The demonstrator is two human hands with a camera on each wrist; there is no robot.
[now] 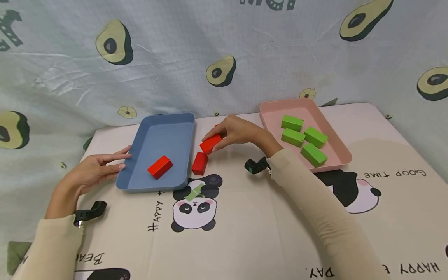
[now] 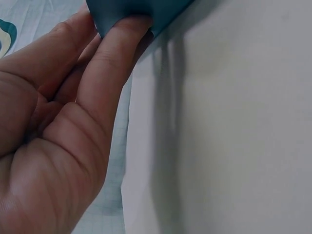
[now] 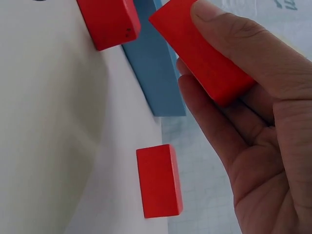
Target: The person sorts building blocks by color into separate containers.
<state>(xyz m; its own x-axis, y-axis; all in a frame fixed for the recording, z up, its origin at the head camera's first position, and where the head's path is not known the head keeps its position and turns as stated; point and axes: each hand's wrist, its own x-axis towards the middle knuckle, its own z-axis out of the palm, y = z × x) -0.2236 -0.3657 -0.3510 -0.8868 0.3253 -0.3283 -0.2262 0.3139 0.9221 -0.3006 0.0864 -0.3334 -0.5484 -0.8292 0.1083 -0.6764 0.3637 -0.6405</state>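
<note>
My right hand (image 1: pixel 239 132) pinches a red block (image 1: pixel 210 144) between thumb and fingers, just right of the blue tray (image 1: pixel 190 155). In the right wrist view, the held red block (image 3: pixel 207 53) appears tilted in the hand. A second red block (image 1: pixel 200 163) lies on the table beside the tray's right wall. Another red block (image 3: pixel 158 183) lies behind my right hand, mostly hidden in the head view. Inside the blue tray sits one red block (image 1: pixel 160 167). My left hand (image 1: pixel 92 169) touches the tray's left wall with nearly straight fingers, which the left wrist view also shows.
At the right stands a pink tray (image 1: pixel 337 151) with several green blocks (image 1: pixel 314 154) in it. The table (image 1: pixel 245 229) has a cloth printed with pandas and lettering. A curtain (image 1: pixel 168 70) with avocado prints hangs behind it.
</note>
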